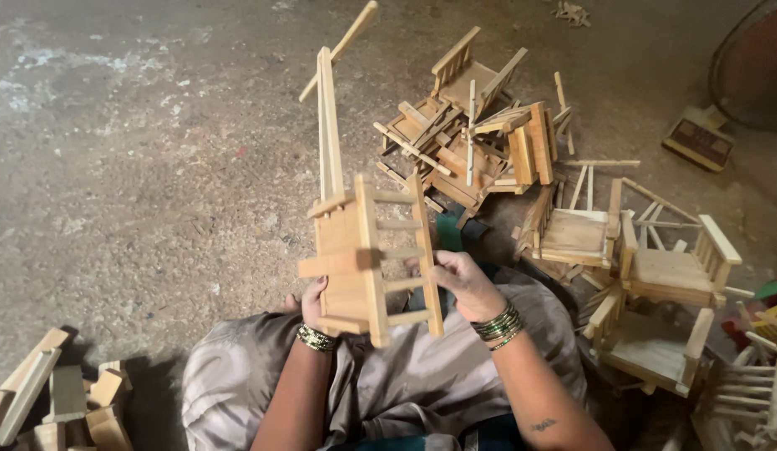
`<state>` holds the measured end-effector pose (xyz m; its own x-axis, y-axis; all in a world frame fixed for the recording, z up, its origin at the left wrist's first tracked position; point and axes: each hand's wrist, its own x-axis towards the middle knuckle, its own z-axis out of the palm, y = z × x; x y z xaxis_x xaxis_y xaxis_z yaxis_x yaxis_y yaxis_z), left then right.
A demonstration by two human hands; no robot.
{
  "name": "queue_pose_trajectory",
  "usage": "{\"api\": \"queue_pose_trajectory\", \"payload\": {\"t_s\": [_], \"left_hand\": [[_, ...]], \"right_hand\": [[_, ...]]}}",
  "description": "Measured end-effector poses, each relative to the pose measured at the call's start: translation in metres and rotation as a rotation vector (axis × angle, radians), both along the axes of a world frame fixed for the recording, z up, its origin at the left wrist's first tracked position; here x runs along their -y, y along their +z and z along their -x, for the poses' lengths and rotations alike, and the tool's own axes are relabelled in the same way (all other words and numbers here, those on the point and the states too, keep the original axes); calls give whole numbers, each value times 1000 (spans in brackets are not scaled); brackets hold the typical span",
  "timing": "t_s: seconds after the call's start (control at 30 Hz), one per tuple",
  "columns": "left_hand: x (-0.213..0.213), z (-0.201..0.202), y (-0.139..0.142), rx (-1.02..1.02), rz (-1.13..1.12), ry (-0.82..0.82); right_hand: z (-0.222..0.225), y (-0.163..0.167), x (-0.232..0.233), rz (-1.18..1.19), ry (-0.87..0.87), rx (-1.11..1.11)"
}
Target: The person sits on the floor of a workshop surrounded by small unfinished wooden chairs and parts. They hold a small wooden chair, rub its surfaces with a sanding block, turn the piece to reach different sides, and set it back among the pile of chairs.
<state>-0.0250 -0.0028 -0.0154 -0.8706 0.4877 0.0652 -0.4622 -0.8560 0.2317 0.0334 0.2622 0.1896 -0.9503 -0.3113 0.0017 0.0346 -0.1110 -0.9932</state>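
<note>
I hold a small unfinished wooden chair frame up over my lap. It has a slatted side and two long upright sticks rising toward the top of the view. My left hand grips its lower left corner. My right hand holds its right rail, fingers curled around the slats. Both wrists carry bangles.
A heap of finished miniature wooden chairs lies on the concrete floor ahead. More small chairs stand at my right. Loose wooden blocks sit at the lower left. A flat block lies at the upper right.
</note>
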Motion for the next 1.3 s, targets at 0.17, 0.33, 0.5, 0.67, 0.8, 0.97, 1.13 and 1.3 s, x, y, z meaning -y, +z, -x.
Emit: {"api": "queue_pose_trajectory", "payload": {"t_s": [0.17, 0.33, 0.5, 0.67, 0.8, 0.97, 1.13, 1.3], "left_hand": [[-12, 1, 13, -8, -277, -202], [-21, 14, -25, -19, -370, -104], [-27, 23, -42, 73, -350, -92], [-31, 23, -29, 62, -338, -86], [-28, 15, -7, 75, -381, -133], [-25, 9, 5, 99, -382, -154], [-28, 16, -12, 26, -426, -141], [-32, 24, -19, 79, -366, -137]], "right_hand": [[-12, 30, 18, -80, 2, -17], [-24, 46, 31, -122, 19, -19], [-27, 49, 37, -139, 3, -63], [-27, 48, 37, -120, -6, -45], [-27, 46, 36, -121, -13, -62], [-26, 43, 37, -118, -15, -67], [-26, 40, 37, -93, -38, -34], [-24, 36, 32, -67, -34, -27]]}}
